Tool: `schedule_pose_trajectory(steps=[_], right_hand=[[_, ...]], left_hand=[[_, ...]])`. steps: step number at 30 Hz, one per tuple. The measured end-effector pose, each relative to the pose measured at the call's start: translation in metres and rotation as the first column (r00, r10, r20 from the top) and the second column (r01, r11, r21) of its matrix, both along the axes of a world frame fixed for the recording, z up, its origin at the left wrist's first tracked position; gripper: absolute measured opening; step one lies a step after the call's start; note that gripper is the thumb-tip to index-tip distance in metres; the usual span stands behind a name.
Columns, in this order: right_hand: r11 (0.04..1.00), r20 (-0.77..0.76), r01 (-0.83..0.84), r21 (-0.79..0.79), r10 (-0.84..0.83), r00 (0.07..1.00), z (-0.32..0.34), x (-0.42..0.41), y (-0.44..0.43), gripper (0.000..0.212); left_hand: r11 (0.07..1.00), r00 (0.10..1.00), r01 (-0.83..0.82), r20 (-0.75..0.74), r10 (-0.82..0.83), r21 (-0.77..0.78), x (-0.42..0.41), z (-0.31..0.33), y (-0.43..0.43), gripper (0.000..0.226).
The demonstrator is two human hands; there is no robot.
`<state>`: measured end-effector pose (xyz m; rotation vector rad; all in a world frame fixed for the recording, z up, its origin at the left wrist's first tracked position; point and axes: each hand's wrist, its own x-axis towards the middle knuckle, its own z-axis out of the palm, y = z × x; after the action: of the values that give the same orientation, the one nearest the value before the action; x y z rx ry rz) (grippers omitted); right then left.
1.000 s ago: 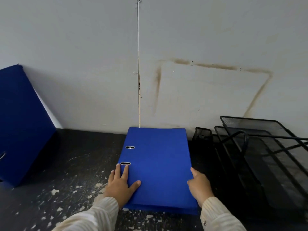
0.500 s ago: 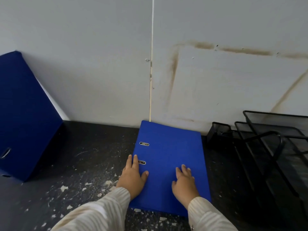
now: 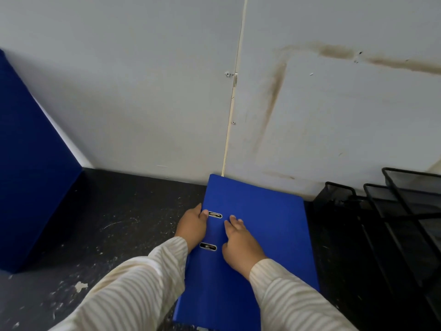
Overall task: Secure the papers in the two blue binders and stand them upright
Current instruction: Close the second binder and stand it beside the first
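A closed blue binder (image 3: 265,225) lies flat on the dark table (image 3: 114,225), its far end against the wall. Two metal slots show near its left, spine side. My left hand (image 3: 192,226) curls around that spine edge, thumb on the cover beside the far slot. My right hand (image 3: 241,244) rests palm down on the cover just right of the slots, fingers pointing toward the wall. A second blue binder (image 3: 28,177) stands tilted at the far left, leaning against the wall. No papers are visible.
Black wire mesh trays (image 3: 401,211) stand at the right against the wall, close to the flat binder's right edge. The table top is scuffed with pale flecks. A white wall with brown stains closes off the back.
My left hand has slid forward along the spine and wrapped around its edge. My right hand has moved left across the cover toward the slots. The view has shifted closer.
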<state>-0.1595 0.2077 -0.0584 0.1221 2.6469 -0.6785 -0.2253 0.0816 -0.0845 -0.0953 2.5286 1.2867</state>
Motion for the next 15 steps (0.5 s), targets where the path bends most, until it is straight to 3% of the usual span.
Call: schedule_pose_trajectory(steps=[5,15], right_hand=[[0.999,-0.004,0.000,0.043,0.000,1.000,0.002,-0.018,-0.004,0.061],[0.993,-0.013,0.002,0.115,-0.001,1.000,-0.005,-0.018,-0.009,0.061]], left_hand=[[0.997,0.998,-0.053,-0.031,0.055,0.062,-0.011,-0.008,0.003,0.033],[0.997,0.994,-0.076,-0.076,0.073,-0.033,-0.013,-0.030,0.005,0.045]])
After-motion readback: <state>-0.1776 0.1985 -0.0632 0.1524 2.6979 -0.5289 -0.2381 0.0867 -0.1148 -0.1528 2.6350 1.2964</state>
